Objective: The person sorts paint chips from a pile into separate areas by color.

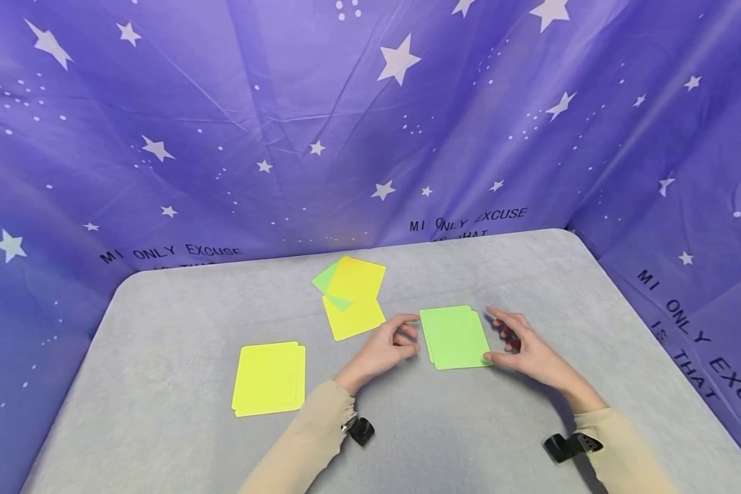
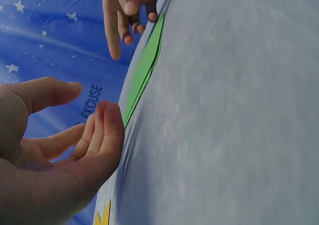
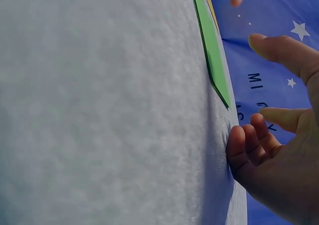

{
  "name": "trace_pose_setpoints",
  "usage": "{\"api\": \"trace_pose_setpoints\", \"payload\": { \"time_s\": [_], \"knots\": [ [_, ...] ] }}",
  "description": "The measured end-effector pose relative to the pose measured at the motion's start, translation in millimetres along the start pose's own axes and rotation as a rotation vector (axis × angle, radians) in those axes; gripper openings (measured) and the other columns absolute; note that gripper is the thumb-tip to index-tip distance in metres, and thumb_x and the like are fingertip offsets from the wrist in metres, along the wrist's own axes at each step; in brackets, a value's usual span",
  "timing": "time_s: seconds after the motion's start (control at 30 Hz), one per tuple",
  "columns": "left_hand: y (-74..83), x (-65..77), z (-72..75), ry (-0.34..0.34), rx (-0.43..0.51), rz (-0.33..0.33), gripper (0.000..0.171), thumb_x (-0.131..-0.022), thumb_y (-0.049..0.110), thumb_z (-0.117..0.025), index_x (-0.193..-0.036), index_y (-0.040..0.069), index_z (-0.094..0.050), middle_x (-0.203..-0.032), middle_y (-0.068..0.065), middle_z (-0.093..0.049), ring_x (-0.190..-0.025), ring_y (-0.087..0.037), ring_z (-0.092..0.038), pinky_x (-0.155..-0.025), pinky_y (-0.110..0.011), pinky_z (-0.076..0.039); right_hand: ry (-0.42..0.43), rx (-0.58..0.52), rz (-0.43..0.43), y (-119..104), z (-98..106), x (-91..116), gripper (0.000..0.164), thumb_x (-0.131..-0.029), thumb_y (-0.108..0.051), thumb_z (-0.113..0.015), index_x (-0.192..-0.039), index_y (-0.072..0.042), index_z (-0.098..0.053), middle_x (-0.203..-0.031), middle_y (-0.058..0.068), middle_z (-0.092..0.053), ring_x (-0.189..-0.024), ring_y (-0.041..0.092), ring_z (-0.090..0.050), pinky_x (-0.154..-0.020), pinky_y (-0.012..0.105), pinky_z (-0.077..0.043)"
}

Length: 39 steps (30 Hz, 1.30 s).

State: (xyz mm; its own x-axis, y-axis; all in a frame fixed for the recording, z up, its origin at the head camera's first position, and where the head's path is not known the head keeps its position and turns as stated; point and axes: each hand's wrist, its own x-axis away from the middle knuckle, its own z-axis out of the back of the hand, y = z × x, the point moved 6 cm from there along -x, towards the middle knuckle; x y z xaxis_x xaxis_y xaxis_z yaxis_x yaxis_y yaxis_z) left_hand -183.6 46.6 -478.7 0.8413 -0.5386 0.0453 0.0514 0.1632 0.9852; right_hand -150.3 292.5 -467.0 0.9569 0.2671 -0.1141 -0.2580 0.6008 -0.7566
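Now: green cards (image 1: pixel 455 337) stacked flat on grey bench (image 1: pixel 160 315), between left hand (image 1: pixel 387 347) and right hand (image 1: pixel 523 348). Fingers of both loosely spread, gripping nothing, flanking stack's edges.

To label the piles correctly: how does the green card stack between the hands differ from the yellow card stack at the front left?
The green card stack lies between both hands; the yellow card stack lies apart from them, untouched. Colours differ. Both are flat, slightly offset piles of rounded rectangular cards on the grey table.
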Motion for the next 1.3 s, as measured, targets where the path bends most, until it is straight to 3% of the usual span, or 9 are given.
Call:
{"api": "trace_pose_setpoints", "payload": {
  "time_s": [0.23, 0.53, 0.77, 1.1, 1.3],
  "knots": [
    [-5.2, 6.3, 17.6, 0.033, -0.025, 0.007, 0.048, -0.085, 0.0, -0.064, -0.132, -0.001, -0.053, -0.104, -0.014, -0.06, -0.083, -0.011, -0.063, -0.065, -0.024, -0.047, -0.028, -0.023, -0.025, -5, -4, -10, 0.074, -0.08, -0.011, -0.079, -0.143, -0.001, -0.042, -0.117, 0.017, -0.045, -0.096, 0.024, -0.044, -0.073, 0.026, -0.046],
    [-5.6, 12.2, 41.3, 0.081, -0.01, 0.003, 0.046, -0.084, -0.003, -0.062, -0.129, -0.006, -0.052, -0.103, -0.018, -0.059, -0.084, -0.019, -0.063, -0.066, -0.024, -0.047, -0.036, -0.06, 0.003, -15, -18, -33, 0.068, -0.082, -0.011, -0.077, -0.141, -0.001, -0.044, -0.121, 0.021, -0.046, -0.1, 0.029, -0.048, -0.075, 0.028, -0.045],
    [-11.9, 12.7, 59.1, 0.135, -0.012, 0.012, 0.046, -0.083, -0.005, -0.063, -0.127, -0.009, -0.051, -0.102, -0.023, -0.059, -0.081, -0.02, -0.062, -0.063, -0.025, -0.047, -0.049, -0.119, 0.022, -30, -33, -51, 0.069, -0.081, -0.01, -0.078, -0.141, -0.001, -0.044, -0.125, 0.023, -0.048, -0.103, 0.032, -0.049, -0.08, 0.039, -0.048],
    [-13.5, 15.5, 86.7, 0.206, -0.02, 0.014, 0.047, -0.081, -0.005, -0.061, -0.127, -0.008, -0.051, -0.102, -0.02, -0.059, -0.086, -0.024, -0.063, -0.069, -0.033, -0.054, -0.03, -0.197, 0.022, -43, -57, -72, 0.061, -0.081, -0.003, -0.074, -0.135, 0.006, -0.047, -0.118, 0.025, -0.052, -0.1, 0.036, -0.052, -0.076, 0.03, -0.048],
    [-13.8, 19.5, 104.6, 0.271, -0.049, 0.035, 0.044, -0.084, -0.005, -0.061, -0.127, -0.005, -0.054, -0.107, -0.02, -0.059, -0.092, -0.027, -0.062, -0.069, -0.031, -0.051, -0.025, -0.234, 0.002, -54, -70, -80, 0.058, -0.082, -0.002, -0.074, -0.134, 0.006, -0.049, -0.114, 0.024, -0.054, -0.098, 0.035, -0.053, -0.073, 0.025, -0.046]
  ]
}}
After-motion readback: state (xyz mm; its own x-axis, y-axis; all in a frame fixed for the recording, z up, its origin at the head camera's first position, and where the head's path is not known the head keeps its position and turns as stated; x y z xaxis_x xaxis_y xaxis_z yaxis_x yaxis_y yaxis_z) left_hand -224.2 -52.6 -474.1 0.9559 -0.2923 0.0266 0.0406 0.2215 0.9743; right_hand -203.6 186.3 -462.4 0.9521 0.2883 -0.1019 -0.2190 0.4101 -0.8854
